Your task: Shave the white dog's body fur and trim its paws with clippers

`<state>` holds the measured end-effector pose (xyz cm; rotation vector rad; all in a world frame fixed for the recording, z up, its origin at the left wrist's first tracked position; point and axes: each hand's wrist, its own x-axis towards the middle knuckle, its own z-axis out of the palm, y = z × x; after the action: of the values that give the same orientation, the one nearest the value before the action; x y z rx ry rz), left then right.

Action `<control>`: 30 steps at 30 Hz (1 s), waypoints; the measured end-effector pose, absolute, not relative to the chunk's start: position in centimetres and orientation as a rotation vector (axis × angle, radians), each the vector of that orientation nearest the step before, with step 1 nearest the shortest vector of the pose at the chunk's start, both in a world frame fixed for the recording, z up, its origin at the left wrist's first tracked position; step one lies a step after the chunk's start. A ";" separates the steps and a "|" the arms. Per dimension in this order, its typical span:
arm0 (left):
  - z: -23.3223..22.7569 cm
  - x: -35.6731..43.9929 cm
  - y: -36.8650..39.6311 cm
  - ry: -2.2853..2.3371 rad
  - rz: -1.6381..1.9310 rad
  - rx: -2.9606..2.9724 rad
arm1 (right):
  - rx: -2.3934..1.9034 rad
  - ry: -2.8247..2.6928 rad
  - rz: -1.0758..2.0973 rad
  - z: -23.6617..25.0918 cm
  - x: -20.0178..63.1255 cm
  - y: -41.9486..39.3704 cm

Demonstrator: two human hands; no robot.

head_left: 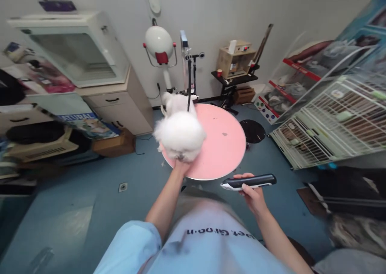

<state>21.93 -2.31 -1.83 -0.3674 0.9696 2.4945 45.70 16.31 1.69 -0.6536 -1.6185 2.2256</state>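
A fluffy white dog stands at the left side of a round pink grooming table. Its big round puff of fur faces me, and the shorter-coated body lies beyond. My left hand reaches in under the near lower edge of that puff and touches it; fur hides the fingers. In my right hand is a black and white hair clipper, held level just off the table's near right edge, apart from the dog. Its blade end points left.
A dark grooming strap hangs from a post above the dog. Behind stands a white lamp-like dryer. Wire cages line the right; a cabinet is at left. A black round stool sits beyond the table.
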 end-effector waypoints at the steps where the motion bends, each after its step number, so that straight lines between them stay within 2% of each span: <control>1: -1.7 22.4 -2.6 0.944 2.520 -0.405 | -0.648 -1.609 2.242 1.6 44.9 16.2; 8: -0.8 22.2 -4.5 0.852 2.480 -0.314 | -0.610 -1.535 2.283 1.0 40.3 13.6; 15: 2.0 18.0 -5.3 1.589 2.227 0.119 | -0.557 -1.579 2.267 -0.1 37.4 11.7; 19: 5.9 13.5 -7.1 1.863 2.030 0.398 | -0.571 -1.815 1.991 0.3 34.2 9.5; 21: 7.8 11.5 -7.1 2.072 1.813 0.738 | -0.497 -1.920 1.818 1.5 31.9 8.6; 26: 10.4 9.7 -5.7 2.095 1.728 0.946 | -0.075 -2.012 1.466 5.2 25.3 8.2; 30: 11.0 9.6 -5.1 2.056 1.739 1.006 | -0.017 -2.190 1.293 5.5 21.8 8.6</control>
<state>9.60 -5.08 11.00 1.0056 2.0562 1.7393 21.81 8.61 5.47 -0.0172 -2.1895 1.2932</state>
